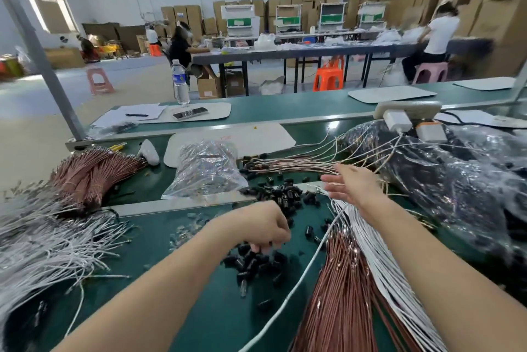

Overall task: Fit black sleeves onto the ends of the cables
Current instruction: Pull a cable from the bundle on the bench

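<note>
Left hand (256, 227) curled into sleeves (253, 264) heap mid-desk, pinching some. Right hand (352, 183) released, flat above cables (350, 271) fanned at desk's right front. Risk: sweeping grab scatters loose sleeves off front edge; cables snag, tangle.

Left hand (256, 227) — fingers curled down among black sleeves (258, 261); right hand (352, 184), fingers straight, over cables (379, 260).
</note>
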`<state>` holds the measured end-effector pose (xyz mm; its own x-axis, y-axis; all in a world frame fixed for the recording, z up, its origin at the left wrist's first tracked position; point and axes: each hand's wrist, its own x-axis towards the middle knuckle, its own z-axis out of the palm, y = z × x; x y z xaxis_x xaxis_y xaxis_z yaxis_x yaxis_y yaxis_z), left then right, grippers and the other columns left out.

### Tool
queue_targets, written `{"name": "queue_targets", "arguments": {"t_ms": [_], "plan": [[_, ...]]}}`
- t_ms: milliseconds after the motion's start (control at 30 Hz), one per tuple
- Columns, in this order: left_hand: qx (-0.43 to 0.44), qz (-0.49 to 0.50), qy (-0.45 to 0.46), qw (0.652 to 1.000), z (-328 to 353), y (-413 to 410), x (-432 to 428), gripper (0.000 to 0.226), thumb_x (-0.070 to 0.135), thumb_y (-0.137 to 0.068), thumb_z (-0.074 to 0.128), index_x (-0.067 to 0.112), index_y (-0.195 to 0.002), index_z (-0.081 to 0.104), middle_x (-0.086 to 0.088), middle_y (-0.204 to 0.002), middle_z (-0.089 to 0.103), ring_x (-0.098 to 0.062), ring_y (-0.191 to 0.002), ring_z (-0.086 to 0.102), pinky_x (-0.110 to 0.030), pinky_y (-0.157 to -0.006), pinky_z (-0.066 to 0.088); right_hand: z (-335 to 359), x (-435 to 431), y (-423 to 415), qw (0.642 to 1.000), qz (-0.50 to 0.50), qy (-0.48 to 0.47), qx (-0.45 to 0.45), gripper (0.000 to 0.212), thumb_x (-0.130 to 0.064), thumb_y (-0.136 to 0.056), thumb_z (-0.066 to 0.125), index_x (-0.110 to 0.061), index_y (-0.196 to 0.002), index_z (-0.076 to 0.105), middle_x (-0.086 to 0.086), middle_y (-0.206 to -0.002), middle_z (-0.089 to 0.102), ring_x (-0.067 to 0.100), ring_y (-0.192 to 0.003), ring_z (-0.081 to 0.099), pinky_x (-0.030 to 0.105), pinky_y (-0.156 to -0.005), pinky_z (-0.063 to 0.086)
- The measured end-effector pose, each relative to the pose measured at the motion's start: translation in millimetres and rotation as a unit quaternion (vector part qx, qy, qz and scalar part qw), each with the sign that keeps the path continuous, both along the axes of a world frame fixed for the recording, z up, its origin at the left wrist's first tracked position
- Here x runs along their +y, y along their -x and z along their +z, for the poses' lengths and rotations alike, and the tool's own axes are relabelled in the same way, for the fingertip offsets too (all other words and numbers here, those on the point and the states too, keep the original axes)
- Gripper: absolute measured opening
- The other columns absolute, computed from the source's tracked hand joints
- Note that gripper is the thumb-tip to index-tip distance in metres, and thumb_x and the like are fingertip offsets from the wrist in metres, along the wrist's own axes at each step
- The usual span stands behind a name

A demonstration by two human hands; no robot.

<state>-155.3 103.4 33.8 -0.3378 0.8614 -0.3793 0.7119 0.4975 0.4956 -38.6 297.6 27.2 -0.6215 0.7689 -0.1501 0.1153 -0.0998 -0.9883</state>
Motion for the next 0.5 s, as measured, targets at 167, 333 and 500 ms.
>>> {"name": "queue_targets", "arguments": {"t_ms": [167, 333, 500], "plan": [[-0.036, -0.014, 0.069, 0.997, -13, -51, 25, 0.022, 0.018, -0.101, 0.058, 0.0, -0.092, 0.068, -0.009, -0.079, 0.069, -0.016, -0.049, 0.059, -0.024, -0.05, 0.056, -2, -15, -11, 1.0, 0.0, -0.023, 0.012, 0.033, -0.025, -0.108, 0.046, -0.008, -0.135, 0.054, 0.01, -0.101, 0.076, 0.018, -0.069, 0.069, 0.027, -0.061, 0.059], [-0.062, 0.031, 0.092, 0.993, -12, -77, 33, 0.026, 0.021, -0.101, 0.062, 0.0, -0.087, 0.06, -0.007, -0.068, 0.063, -0.015, -0.043, 0.054, -0.021, -0.04, 0.049, 0, -22, -21, 0.999, 0.002, -0.044, 0.024, 0.029, -0.022, -0.109, 0.043, -0.01, -0.132, 0.056, 0.009, -0.098, 0.076, 0.016, -0.068, 0.068, 0.025, -0.058, 0.058], [-0.051, 0.065, 0.097, 0.992, -9, -87, 31, 0.018, 0.003, -0.1, 0.048, 0.003, -0.083, 0.055, -0.01, -0.071, 0.059, -0.017, -0.044, 0.051, -0.021, -0.038, 0.044, 0, -31, -29, 0.998, 0.003, -0.054, 0.029, 0.027, -0.021, -0.109, 0.042, -0.015, -0.13, 0.057, 0.006, -0.095, 0.076, 0.016, -0.068, 0.068, 0.025, -0.058, 0.057]]}}
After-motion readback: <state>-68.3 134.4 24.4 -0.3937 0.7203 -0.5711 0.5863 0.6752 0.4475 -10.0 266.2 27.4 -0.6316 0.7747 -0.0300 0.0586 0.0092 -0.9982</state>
